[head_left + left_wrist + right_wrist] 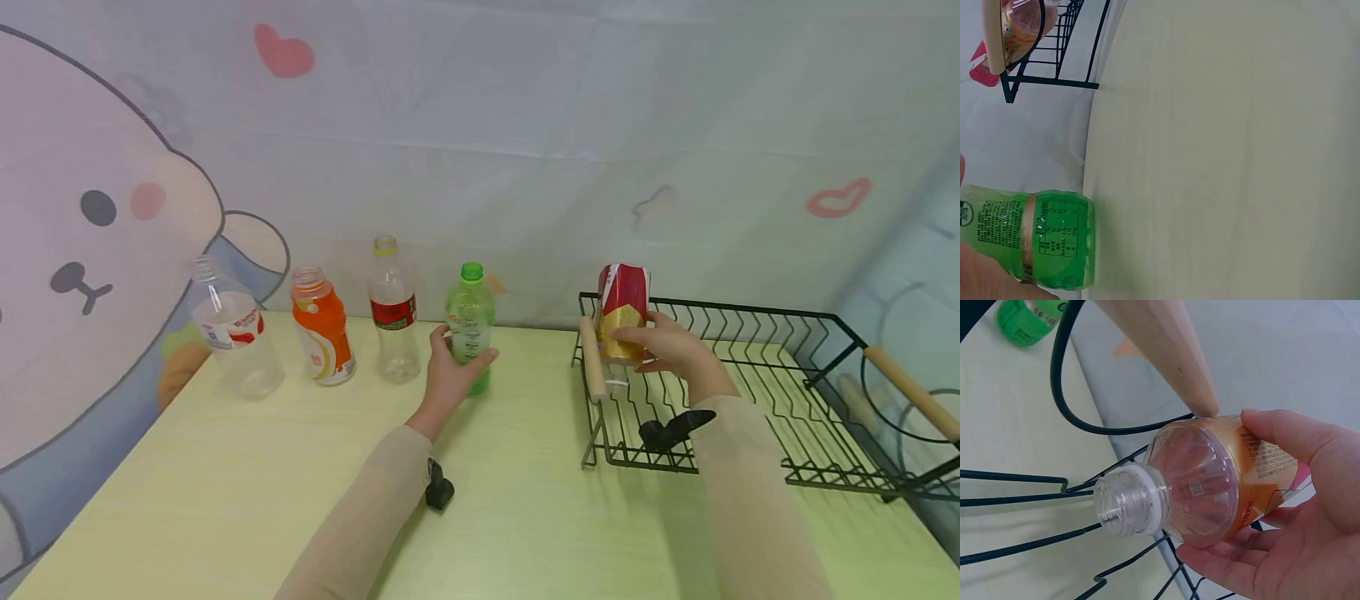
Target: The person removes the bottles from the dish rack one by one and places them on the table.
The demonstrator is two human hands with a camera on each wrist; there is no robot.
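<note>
My right hand grips a clear plastic bottle with a red and gold label. The bottle is upside down at the left end of a black wire rack, beside its wooden handle. In the right wrist view its uncapped neck is among the wires. My left hand has its thumb and fingers around a green plastic bottle, which is upright and uncapped. The green bottle's base is at the tabletop in the left wrist view; whether it touches is unclear.
Left of my left hand stand a clear bottle with a red label, an orange-labelled bottle and a clear bottle with a white and red label. A printed cloth hangs behind the table. The rack's other wooden handle is at right.
</note>
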